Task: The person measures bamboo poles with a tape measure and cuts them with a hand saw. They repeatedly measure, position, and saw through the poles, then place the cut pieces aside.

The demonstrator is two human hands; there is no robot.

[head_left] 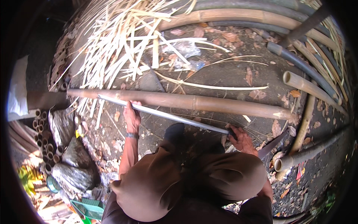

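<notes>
A long, thin silvery-white strip (171, 116) slants across in front of my knees, its left end lying over a brown bamboo pole (220, 104). My left hand (132, 114), with a dark band at the wrist, is closed around the strip a little in from that left end, close against the pole. Over on the right, my right hand (243, 141) is closed on the dark end of the same strip, lower and nearer to me. Whether that end is a handle or a case I cannot make out. The pole lies crosswise on the ground just beyond both hands.
Split bamboo strips (115, 44) are heaped at the far left. Thick bamboo poles (231, 15) lie along the back, and more cut poles (317, 89) at the right. Short bamboo tubes (46, 143), dark sacks (78, 160) and a green basket (88, 210) are at the left.
</notes>
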